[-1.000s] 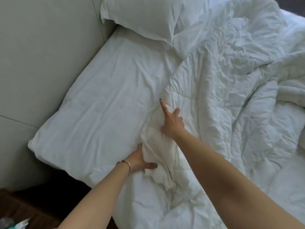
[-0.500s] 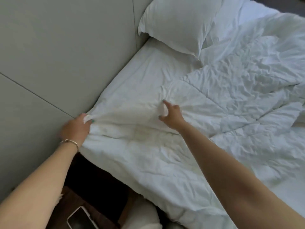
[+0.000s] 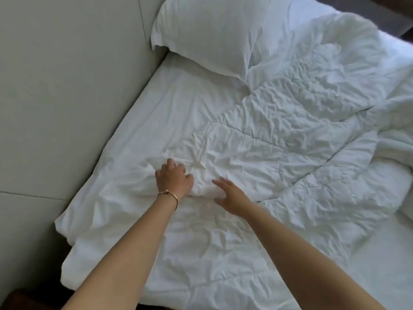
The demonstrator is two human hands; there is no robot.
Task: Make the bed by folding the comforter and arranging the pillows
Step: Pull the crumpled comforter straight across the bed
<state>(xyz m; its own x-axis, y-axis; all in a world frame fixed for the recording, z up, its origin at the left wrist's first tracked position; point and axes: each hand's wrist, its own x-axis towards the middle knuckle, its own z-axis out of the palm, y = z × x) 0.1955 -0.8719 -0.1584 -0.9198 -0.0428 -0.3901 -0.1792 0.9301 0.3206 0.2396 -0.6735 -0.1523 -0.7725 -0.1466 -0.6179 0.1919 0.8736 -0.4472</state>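
Head view shows the white comforter (image 3: 290,135) crumpled across the frame's centre and right, one pillow (image 3: 205,34) at top centre. Left hand (image 3: 174,180) curls into a bunched fold; right hand (image 3: 232,198) hovers beside it, fingers released. Best to grip both corners firmly, then pull taut and even.
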